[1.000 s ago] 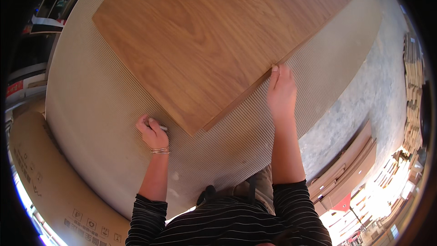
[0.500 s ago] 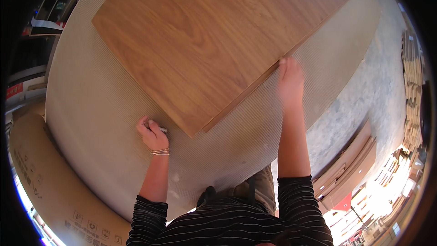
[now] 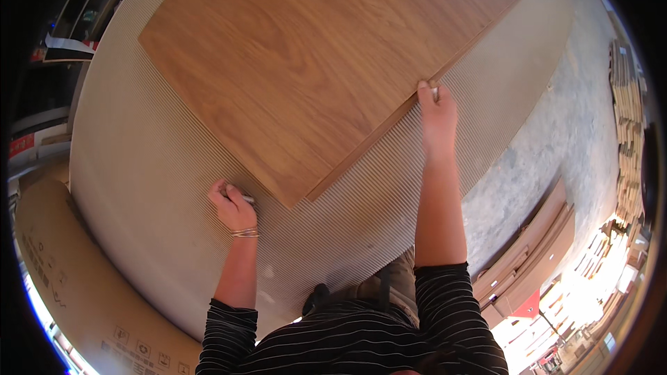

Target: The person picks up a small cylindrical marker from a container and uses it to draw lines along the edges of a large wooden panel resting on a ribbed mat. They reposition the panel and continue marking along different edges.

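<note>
A brown wood-grain panel lies on ribbed corrugated cardboard, one corner pointing towards me. My right hand is at the panel's right-hand edge, fingers pinched on a small pale piece whose kind I cannot make out. Its thumb tip is close against that edge; whether it touches is unclear. My left hand hovers beside the near corner, closed loosely round a small silvery-grey piece, mostly hidden in the palm. Thin bracelets circle that wrist.
A large brown cardboard roll or carton curves along the lower left. Flat brown boards lie on the grey floor at the right. Stacked boards stand farther right, and dark shelving rises at the left.
My right hand has shifted slightly left and up along the panel's edge, its fingers now sharp rather than blurred, with the pale piece showing. My left hand has barely moved.
</note>
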Demonstrator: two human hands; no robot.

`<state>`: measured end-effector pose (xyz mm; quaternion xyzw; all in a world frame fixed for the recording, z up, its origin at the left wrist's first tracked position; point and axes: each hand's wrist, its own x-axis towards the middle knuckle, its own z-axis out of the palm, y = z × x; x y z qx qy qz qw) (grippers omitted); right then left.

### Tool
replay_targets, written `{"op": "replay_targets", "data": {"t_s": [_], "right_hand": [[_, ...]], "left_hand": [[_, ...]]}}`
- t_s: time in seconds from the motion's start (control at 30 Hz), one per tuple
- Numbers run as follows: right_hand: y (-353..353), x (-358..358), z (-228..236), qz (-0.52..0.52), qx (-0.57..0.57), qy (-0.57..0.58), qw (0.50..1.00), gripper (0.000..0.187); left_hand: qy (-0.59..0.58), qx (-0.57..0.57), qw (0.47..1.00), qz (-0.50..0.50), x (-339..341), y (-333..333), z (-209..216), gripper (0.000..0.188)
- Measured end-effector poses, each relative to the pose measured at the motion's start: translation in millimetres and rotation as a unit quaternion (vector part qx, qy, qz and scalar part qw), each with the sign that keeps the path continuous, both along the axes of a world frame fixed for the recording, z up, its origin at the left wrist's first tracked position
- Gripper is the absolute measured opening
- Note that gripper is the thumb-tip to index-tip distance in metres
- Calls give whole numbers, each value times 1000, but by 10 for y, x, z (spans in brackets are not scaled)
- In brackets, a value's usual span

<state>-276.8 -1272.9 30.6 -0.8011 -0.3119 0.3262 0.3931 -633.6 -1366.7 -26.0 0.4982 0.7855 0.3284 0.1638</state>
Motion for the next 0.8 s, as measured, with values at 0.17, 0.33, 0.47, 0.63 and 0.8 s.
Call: {"op": "replay_targets", "data": {"t_s": [0.17,0.33,0.47,0.63,0.8], "right_hand": [[-185,-316,-79,-14,25,13,1000,30],[1,-140,-49,-69,77,83,991,27],[-167,-349,-152,-46,33,67,996,25],[20,-103,-166,-109,88,160,977,25],[-220,-474,-228,-114,73,197,971,18]], "left_hand": [[2,-7,1000,7,-17,-15,-18,24],[-11,-10,1000,17,11,3,-8,25],[-14,-2,1000,5,-53,-24,-28,25],[11,-19,1000,3,48,26,62,26],[34,9,999,-5,-52,-7,-56,25]]}}
